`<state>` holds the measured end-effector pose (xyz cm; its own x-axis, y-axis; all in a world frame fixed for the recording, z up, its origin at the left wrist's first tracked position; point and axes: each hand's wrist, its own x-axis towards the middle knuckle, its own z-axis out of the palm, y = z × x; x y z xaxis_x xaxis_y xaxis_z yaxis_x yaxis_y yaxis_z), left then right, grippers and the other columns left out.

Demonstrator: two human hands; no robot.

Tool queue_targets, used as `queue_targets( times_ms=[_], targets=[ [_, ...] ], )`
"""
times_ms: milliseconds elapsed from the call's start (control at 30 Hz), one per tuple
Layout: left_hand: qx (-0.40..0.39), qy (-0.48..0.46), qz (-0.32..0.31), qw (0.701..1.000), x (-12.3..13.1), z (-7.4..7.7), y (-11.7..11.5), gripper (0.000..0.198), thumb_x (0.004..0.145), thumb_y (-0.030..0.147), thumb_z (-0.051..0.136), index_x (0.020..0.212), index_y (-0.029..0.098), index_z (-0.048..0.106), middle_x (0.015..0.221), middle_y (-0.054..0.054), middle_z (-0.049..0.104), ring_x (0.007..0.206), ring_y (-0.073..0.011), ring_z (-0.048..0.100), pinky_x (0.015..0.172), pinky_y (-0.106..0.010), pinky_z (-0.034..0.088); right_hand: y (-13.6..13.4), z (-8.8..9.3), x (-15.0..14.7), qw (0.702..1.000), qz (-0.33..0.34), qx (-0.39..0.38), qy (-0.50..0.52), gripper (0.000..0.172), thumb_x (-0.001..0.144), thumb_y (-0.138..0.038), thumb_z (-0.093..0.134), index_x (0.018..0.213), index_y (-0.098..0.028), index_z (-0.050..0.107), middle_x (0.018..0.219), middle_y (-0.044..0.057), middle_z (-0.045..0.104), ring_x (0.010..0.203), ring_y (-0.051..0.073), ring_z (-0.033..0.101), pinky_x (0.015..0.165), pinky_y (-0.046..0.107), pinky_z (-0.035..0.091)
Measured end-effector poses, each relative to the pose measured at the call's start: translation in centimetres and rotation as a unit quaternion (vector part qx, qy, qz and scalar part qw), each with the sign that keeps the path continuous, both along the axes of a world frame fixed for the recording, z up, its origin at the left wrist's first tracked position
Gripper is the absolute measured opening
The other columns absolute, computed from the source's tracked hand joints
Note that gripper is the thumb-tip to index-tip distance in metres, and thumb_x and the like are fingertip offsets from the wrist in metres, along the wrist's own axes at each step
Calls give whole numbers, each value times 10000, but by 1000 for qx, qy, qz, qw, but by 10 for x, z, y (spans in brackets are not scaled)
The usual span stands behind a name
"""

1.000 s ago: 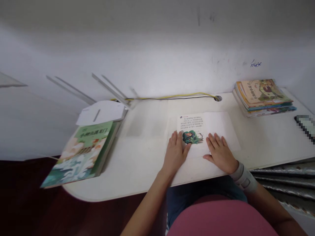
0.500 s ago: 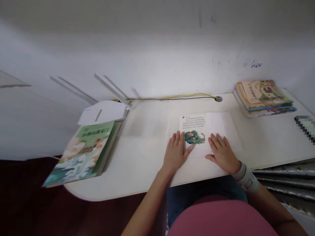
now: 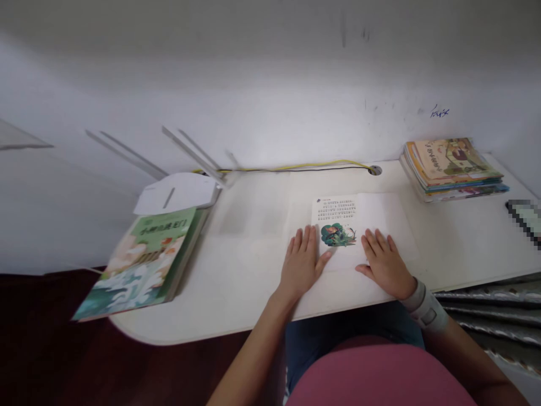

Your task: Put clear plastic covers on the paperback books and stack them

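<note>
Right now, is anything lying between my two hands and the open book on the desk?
Nothing visible. The left hand and right hand both rest flat on the open book, either side of its green picture, with nothing in between.

We note a home study corner: white desk [image 3: 236, 282] against scribbled wall [image 3: 270, 84], picture-book stack [image 3: 452, 166] on the desk's far right.
</note>
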<state>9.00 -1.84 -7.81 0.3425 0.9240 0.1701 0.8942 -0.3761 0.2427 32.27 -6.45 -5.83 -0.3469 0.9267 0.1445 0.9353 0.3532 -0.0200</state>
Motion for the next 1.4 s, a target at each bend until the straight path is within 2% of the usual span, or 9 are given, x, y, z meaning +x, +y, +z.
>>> queue_targets(
  times_ms=[533, 700, 800, 900, 1000, 1100, 1200, 1300, 1400],
  targets=[
    [67, -98, 66, 991, -3, -8, 5, 612, 920, 414, 348, 1398, 40, 278, 1443, -262, 343, 1375, -353, 257, 1044, -558, 331, 1, -1, 10, 1000, 11, 12, -15, 618, 895, -473, 455, 1367, -78, 415, 1447, 206, 369, 1300, 394, 355, 1004, 619, 285],
    [42, -33, 185, 981, -5, 16, 7, 505, 858, 263, 410, 1297, 12, 412, 1232, -268, 538, 1164, -363, 510, 908, -517, 436, 2, -2, 16, 1000, 17, 11, -2, 618, 897, -492, 436, 1367, -91, 418, 1439, 202, 385, 1307, 384, 352, 991, 596, 315],
    [-3, -17, 212, 977, -4, 34, 8, 288, 837, 290, 430, 1011, 130, 595, 983, -173, 643, 966, -326, 608, 827, -486, 455, 3, -4, 17, 1000, 14, 12, 17, 631, 885, -524, 441, 1359, -107, 430, 1428, 206, 401, 1307, 380, 358, 994, 596, 317],
    [-80, -149, 219, 961, -3, 48, 12, 192, 811, 348, 462, 737, 197, 553, 793, -91, 655, 825, -265, 645, 769, -416, 477, 3, -2, 15, 998, 14, 16, 60, 618, 884, -528, 441, 1337, -109, 456, 1411, 213, 423, 1318, 359, 355, 1014, 572, 321],
    [-163, -422, 172, 875, 0, 65, 17, 241, 774, 420, 521, 681, 210, 448, 781, -51, 672, 796, -224, 660, 756, -385, 504, 4, 7, 15, 986, 31, 8, 163, 617, 899, -529, 402, 1343, -102, 447, 1415, 215, 416, 1339, 318, 340, 1041, 521, 335],
    [-236, -642, 62, 727, 15, 93, 20, 299, 758, 425, 592, 711, 208, 392, 951, -73, 695, 865, -219, 677, 838, -416, 502, 6, 27, 19, 943, 60, -43, 324, 615, 924, -530, 319, 1412, -158, 350, 1408, 169, 444, 1306, 251, 410, 1043, 460, 372],
    [-290, -713, -28, 638, 43, 119, 22, 297, 771, 391, 630, 752, 206, 399, 1006, -94, 698, 908, -232, 680, 887, -435, 481, 10, 50, 30, 853, 32, -125, 506, 609, 936, -550, 208, 1439, -213, 281, 1357, 148, 510, 1219, 231, 515, 978, 440, 440],
    [-354, -704, -80, 610, 71, 125, 22, 315, 768, 404, 651, 775, 200, 411, 994, -103, 700, 903, -248, 684, 863, -436, 489, 16, 66, 45, 728, -42, -188, 658, 672, 908, -623, 121, 1418, -221, 291, 1317, 157, 547, 1123, 257, 590, 866, 455, 505],
    [-374, -671, -75, 635, 73, 110, 20, 344, 730, 420, 690, 773, 190, 438, 956, -93, 700, 851, -235, 690, 831, -403, 497, 20, 63, 64, 635, -117, -227, 729, 685, 880, -665, 213, 1389, -221, 325, 1227, 136, 617, 986, 268, 658, 750, 451, 546]
  ],
)
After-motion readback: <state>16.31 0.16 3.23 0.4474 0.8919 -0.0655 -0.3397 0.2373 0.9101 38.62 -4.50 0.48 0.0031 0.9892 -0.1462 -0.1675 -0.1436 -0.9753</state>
